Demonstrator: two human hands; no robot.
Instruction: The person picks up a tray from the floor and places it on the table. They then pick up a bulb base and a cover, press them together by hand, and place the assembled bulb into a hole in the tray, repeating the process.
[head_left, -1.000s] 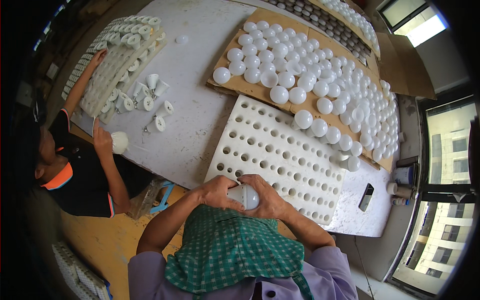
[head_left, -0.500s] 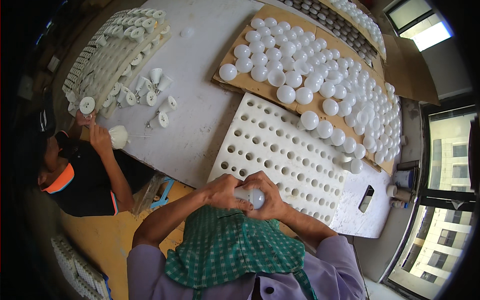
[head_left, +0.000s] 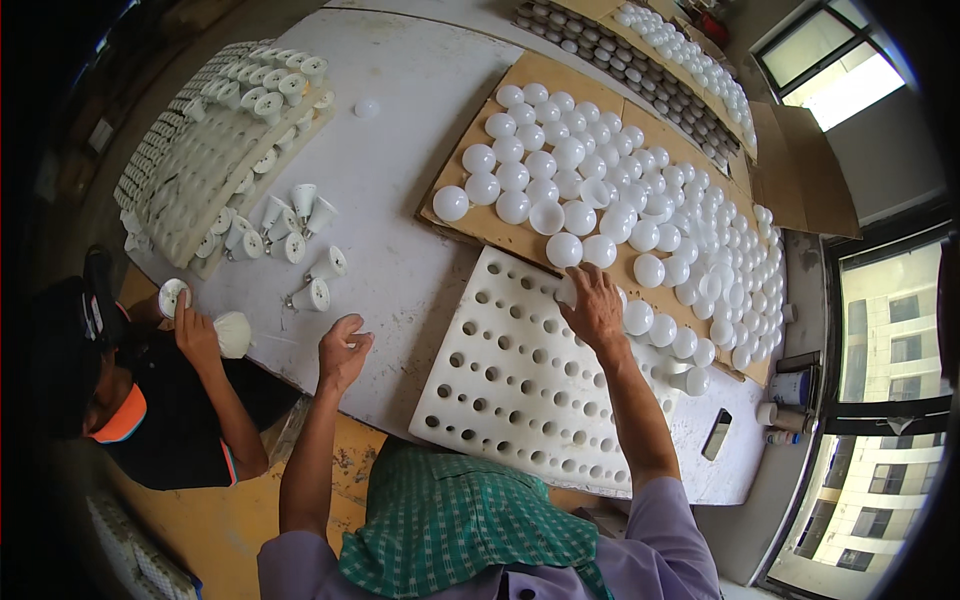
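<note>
My right hand point(head_left: 597, 312) is at the far edge of the white foam tray point(head_left: 466, 385), fingers curled over a white light bulb point(head_left: 567, 291); its lower part is hidden, so I cannot tell whether it sits in a hole. Several bulbs point(head_left: 637, 318) stand in a row along that edge, to the right of this hand. My left hand point(head_left: 345, 352) is over the table left of the tray, fingers apart and holding nothing. Closest to it are loose white lamp bases point(head_left: 311, 295) with metal ends, lying on their sides.
White bulb domes point(head_left: 580, 217) cover a cardboard sheet point(head_left: 440, 232) beyond the tray. Stacked racks of lamp bases point(head_left: 200, 165) stand far left. At the left, a co-worker point(head_left: 190, 400) handles a lamp base point(head_left: 172, 297) and a white pouch point(head_left: 233, 335). A phone point(head_left: 716, 434) lies right.
My hands have parted from in front of my chest, where both held a light bulb. The right has reached forward to the tray's far edge; the left has swung out toward the lamp bases, empty.
</note>
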